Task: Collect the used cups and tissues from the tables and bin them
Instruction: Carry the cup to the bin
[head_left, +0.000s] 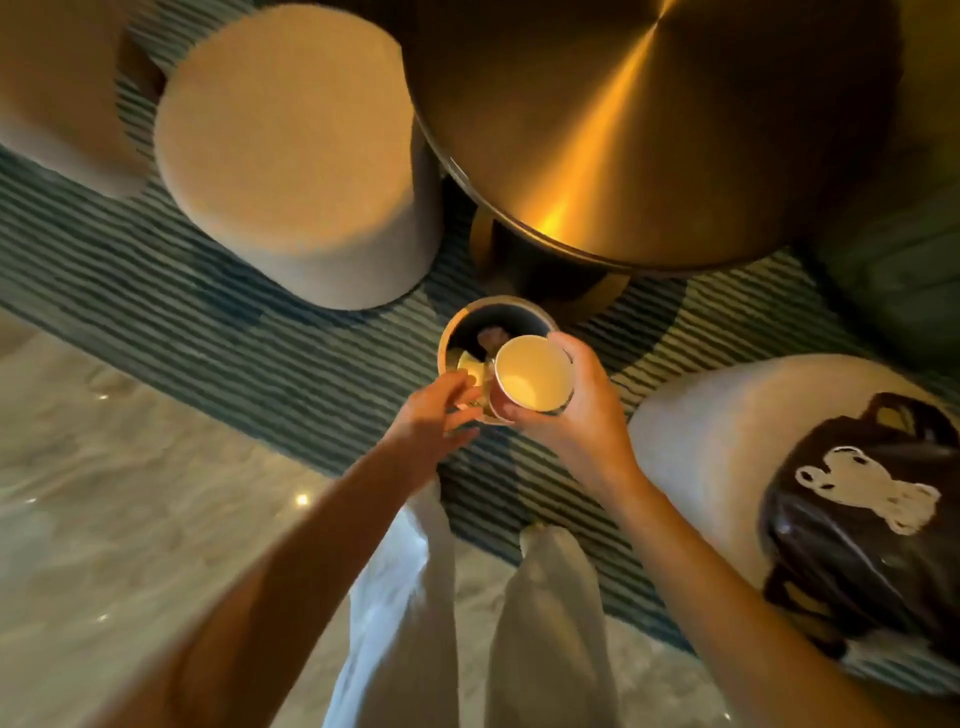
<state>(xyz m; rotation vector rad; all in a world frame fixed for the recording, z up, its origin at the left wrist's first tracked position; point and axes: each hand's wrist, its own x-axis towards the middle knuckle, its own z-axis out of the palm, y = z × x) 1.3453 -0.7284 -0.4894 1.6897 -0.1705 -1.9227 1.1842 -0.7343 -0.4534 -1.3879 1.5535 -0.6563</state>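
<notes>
A small round bin (514, 307) with a shiny rim stands on the striped carpet below me, dark inside, with some crumpled waste at its bottom. My right hand (582, 410) grips a paper cup (535, 374), white inside, and holds it upright over the bin's near right edge. My left hand (434, 415) hovers over the bin's near left edge with its fingers stretched forward. A pale object (470, 371) lies inside the bin just beyond those fingertips; blur hides what it is.
A round brass-coloured table (649, 119) stands beyond the bin. A beige round stool (291, 156) sits to the left, and another stool (727, 441) on the right carries a dark bag (862, 525) with a white bear print. Pale glossy floor (130, 493) lies at left.
</notes>
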